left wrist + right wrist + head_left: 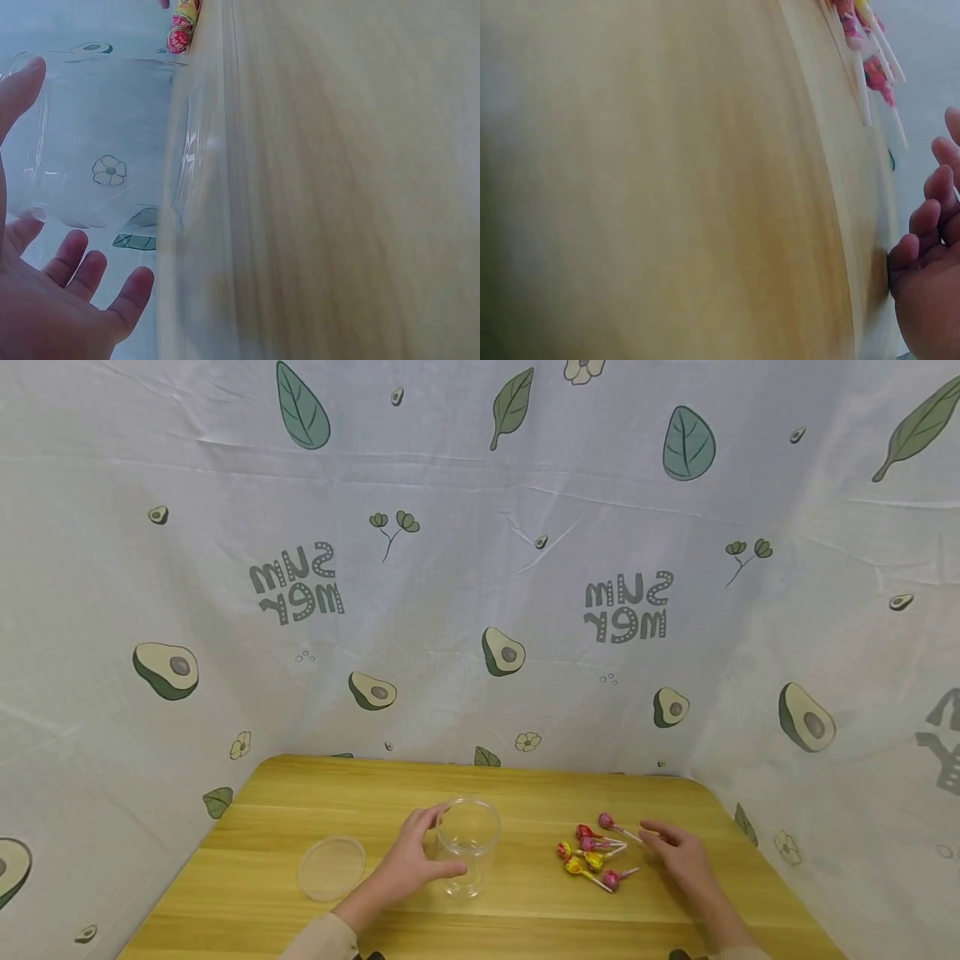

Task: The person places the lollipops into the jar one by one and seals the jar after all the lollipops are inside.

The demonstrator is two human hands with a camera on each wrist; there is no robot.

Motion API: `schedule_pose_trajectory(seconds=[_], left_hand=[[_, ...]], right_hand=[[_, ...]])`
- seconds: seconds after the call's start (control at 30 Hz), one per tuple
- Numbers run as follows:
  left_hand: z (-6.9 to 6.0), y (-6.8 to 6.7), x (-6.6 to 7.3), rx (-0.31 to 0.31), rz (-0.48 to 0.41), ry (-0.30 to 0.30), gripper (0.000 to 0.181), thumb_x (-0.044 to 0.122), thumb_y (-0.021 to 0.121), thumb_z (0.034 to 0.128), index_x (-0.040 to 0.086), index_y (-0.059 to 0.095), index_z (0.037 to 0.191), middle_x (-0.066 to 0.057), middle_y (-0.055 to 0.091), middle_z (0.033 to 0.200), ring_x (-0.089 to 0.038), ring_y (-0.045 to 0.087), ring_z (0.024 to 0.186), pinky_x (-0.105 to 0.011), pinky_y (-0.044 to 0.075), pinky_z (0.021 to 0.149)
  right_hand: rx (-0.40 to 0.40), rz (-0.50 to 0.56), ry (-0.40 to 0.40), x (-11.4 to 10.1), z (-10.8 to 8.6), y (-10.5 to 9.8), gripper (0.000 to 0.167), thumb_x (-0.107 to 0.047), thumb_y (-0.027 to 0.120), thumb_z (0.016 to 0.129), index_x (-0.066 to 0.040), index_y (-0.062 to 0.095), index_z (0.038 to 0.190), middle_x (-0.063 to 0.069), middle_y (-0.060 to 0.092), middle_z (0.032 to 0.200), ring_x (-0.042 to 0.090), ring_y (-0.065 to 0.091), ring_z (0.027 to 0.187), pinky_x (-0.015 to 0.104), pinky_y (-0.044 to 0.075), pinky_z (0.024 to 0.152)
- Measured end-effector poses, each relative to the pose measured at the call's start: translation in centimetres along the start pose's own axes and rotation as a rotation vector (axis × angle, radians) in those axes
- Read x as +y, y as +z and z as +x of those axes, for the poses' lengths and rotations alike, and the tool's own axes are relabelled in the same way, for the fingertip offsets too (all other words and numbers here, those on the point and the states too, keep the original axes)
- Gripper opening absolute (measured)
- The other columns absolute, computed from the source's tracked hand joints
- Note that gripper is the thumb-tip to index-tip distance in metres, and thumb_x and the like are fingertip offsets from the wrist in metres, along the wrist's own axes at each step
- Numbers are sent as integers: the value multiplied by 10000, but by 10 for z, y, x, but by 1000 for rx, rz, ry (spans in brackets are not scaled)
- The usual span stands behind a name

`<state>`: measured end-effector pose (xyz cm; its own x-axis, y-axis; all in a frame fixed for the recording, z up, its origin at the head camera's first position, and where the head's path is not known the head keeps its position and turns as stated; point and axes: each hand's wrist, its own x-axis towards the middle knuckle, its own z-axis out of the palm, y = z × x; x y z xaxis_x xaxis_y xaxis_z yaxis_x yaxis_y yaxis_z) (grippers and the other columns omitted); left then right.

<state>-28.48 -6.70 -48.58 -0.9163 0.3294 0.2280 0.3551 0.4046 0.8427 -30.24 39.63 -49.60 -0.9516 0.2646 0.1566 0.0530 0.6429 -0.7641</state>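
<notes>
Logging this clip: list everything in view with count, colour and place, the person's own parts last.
Jar: 1, clear, middle of the table
Round disc: 1, clear, lid-like, on the table left of the jar
Lollipops: about seven, pink, red and yellow wrappers, white sticks, clustered right of the jar
Table: 1, yellow-brown wood grain, under everything
Printed cloth: whitish, green motifs, behind and beside the table
Sleeves: 2, cream, bottom edge
Left hand: 1, bare, around the jar's left side
Right hand: 1, bare, right of the lollipops
</notes>
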Motion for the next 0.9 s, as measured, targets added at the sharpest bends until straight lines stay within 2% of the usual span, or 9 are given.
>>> schedule_pose_trajectory(seconds=[0.17, 0.27, 0.4, 0.57, 0.73, 0.9], left_hand=[[0, 0, 0, -12, 2, 7, 921, 398, 862, 788, 177, 382, 1543, -169, 463, 1362, -298, 433, 1282, -530, 450, 958], [-1, 0, 0, -23, -12, 5, 921, 395, 859, 793, 178, 376, 1546, -167, 458, 1365, -299, 426, 1286, -528, 447, 962], [-1, -1, 0, -30, -21, 4, 913, 405, 854, 796, 188, 378, 1544, -156, 459, 1366, -289, 424, 1283, -496, 453, 949], [-3, -1, -1, -33, -17, -3, 906, 404, 856, 794, 204, 384, 1542, -126, 472, 1297, -257, 428, 1213, -464, 451, 924], [-2, -2, -1, -17, -12, -18, 911, 383, 873, 777, 213, 398, 1535, -109, 462, 1205, -239, 418, 1103, -387, 431, 825], [-2, 0, 1, -20, -8, -9, 909, 372, 877, 774, 229, 402, 1535, -94, 449, 1172, -238, 413, 1082, -370, 419, 798]], right_hand=[[-18, -36, 28, 6, 6, -2, 453, -356, 710, 944, -22, 696, 1249, 24, 653, 957, 135, 516, 902, 212, 412, 745], [-24, -53, 25, 9, 7, -3, 444, -368, 718, 936, -31, 713, 1226, 123, 714, 1079, 164, 565, 982, 203, 421, 774], [-27, -41, 39, 11, 7, -3, 444, -376, 726, 929, -34, 722, 1212, 185, 699, 1214, 196, 588, 1062, 191, 428, 797], [-6, -26, 43, 11, 5, -1, 428, -369, 752, 908, -39, 741, 1181, 151, 732, 1149, 112, 590, 981, 172, 432, 775], [-2, 0, 31, 11, 3, 3, 426, -346, 771, 893, -16, 745, 1162, 120, 755, 1081, 7, 586, 881, 162, 456, 760], [6, -7, 21, 13, 2, 2, 394, -312, 764, 901, -2, 748, 1144, 129, 758, 1070, -13, 590, 869, 163, 462, 757]])
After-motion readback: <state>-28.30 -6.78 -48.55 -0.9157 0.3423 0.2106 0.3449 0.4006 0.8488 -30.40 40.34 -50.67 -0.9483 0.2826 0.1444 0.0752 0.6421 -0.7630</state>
